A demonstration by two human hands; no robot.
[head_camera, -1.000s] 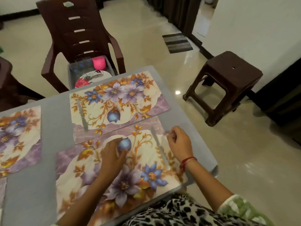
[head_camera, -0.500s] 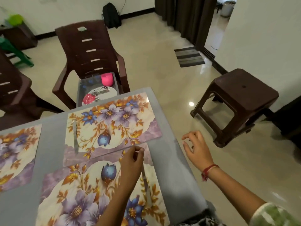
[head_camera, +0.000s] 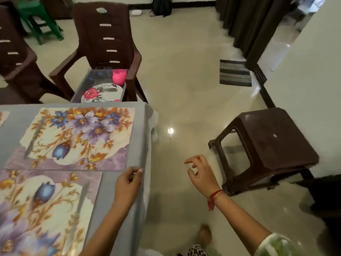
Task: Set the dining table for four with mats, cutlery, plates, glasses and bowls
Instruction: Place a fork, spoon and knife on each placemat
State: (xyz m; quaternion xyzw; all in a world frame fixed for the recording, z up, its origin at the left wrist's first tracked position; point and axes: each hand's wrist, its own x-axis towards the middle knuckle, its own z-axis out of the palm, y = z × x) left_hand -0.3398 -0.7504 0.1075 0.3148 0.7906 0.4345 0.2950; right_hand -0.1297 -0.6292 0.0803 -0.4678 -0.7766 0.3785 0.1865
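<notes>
Two floral mats lie on the grey table [head_camera: 140, 137]: a far mat [head_camera: 77, 137] with a knife [head_camera: 34, 137] on its left side, and a near mat [head_camera: 42, 209] with a knife [head_camera: 79, 206] along its right side. My left hand [head_camera: 129, 185] hovers over the table's right edge, fingers loosely curled, holding nothing. Past that edge my right hand [head_camera: 201, 172] hangs over the floor with its fingers spread and empty. On the brown chair [head_camera: 103, 39] a tray [head_camera: 81, 85] carries a plate [head_camera: 110, 93] with cutlery and a pink cup [head_camera: 119, 76].
A brown stool [head_camera: 267, 145] stands on the floor to the right. A second brown chair [head_camera: 14, 60] and a green stool [head_camera: 36, 19] stand at the back left. A striped doormat [head_camera: 235, 72] lies by the curtained doorway. The edge of another mat [head_camera: 3, 115] shows at far left.
My right hand let go of the near knife and swung out over the floor. My left hand moved from the near mat to the table's right edge. The view turned right.
</notes>
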